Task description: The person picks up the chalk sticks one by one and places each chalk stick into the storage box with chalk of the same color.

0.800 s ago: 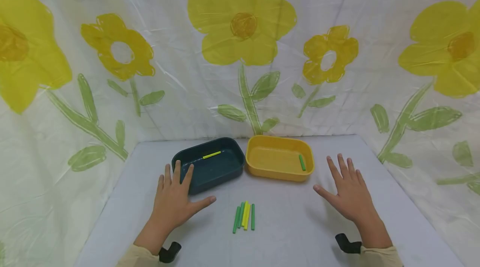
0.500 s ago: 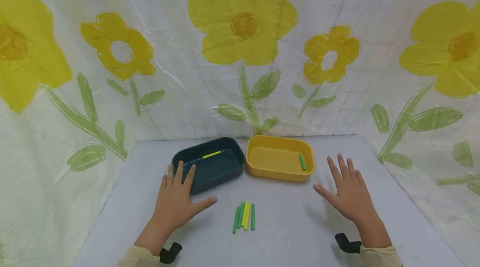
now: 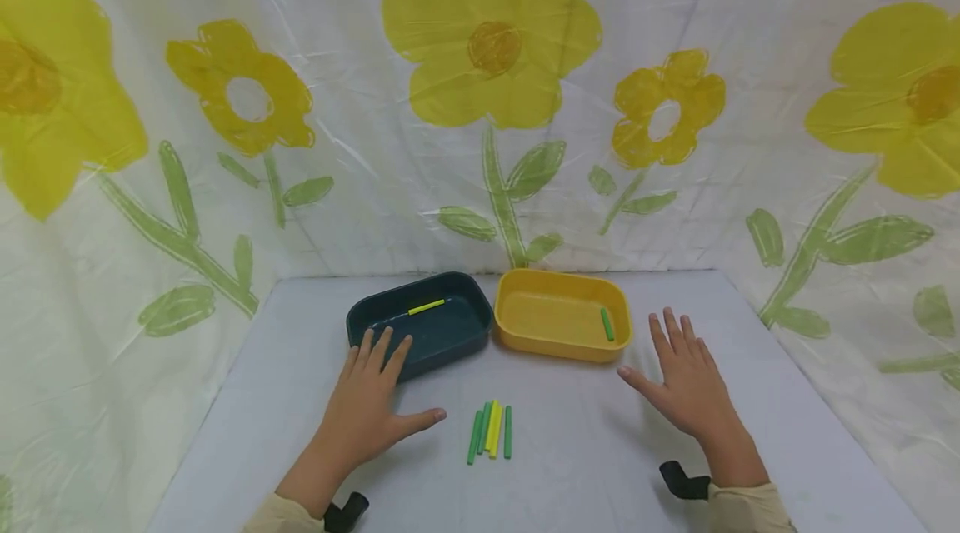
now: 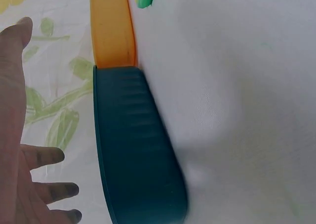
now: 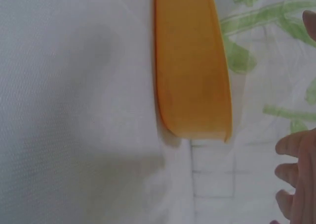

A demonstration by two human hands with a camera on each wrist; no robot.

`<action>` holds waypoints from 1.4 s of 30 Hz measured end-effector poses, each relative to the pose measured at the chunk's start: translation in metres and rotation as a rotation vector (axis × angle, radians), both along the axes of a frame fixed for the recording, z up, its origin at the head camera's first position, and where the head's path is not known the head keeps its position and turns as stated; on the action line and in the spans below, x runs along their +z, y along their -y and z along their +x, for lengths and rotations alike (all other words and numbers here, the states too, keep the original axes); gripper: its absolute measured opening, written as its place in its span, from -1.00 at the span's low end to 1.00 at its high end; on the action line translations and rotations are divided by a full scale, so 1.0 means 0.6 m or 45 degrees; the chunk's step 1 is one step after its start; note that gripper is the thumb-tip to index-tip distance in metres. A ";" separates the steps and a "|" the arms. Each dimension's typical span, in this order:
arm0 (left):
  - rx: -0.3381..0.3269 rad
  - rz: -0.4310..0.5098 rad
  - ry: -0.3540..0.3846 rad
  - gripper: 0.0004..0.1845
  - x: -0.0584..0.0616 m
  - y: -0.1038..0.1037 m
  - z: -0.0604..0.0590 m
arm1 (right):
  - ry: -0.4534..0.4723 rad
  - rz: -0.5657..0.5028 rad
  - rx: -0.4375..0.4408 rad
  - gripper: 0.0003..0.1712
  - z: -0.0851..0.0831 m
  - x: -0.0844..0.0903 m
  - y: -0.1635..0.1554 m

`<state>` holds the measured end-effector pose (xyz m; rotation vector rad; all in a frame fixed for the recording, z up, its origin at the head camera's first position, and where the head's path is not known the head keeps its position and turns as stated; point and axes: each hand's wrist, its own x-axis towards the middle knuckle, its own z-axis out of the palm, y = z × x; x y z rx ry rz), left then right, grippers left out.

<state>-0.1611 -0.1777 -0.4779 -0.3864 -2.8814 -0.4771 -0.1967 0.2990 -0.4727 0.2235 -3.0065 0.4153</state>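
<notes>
My left hand (image 3: 365, 412) hovers with fingers spread, its fingertips overlapping the near left part of the dark teal tray (image 3: 442, 356) in the head view. That tray holds one yellow stick (image 3: 426, 307). My right hand (image 3: 686, 387), also spread and holding nothing, hangs right of the yellow tray (image 3: 558, 347), where a single green stick (image 3: 607, 324) lies. Between the hands sits a small group of green sticks (image 3: 475, 437) and yellow sticks (image 3: 493, 431), with another green stick (image 3: 507, 431) slightly apart. Both wrist views show the hands (image 4: 10, 95) (image 5: 306, 174) away from the tray walls.
The two trays stand side by side near the back of the white table (image 3: 570, 483). Behind it hangs a white curtain (image 3: 360, 208) printed with yellow flowers. A dark curved piece (image 3: 347, 511) sits at the left wrist, a similar one (image 3: 684, 480) at the right.
My left hand has drifted to the right, toward the sticks. The right hand has shifted a little left. Trays and sticks lie as before; the head view has tilted slightly.
</notes>
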 end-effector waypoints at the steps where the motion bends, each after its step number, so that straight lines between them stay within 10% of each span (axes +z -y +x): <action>1: -0.014 0.011 0.000 0.30 0.001 -0.002 0.001 | 0.004 0.000 0.002 0.27 -0.001 -0.002 0.001; 17: -0.254 0.181 -0.064 0.06 -0.015 -0.031 0.019 | 0.030 -0.031 -0.006 0.34 -0.023 -0.022 0.017; 42: -0.330 0.121 0.344 0.00 -0.065 -0.065 0.024 | 0.032 -0.100 0.020 0.30 -0.041 -0.031 0.036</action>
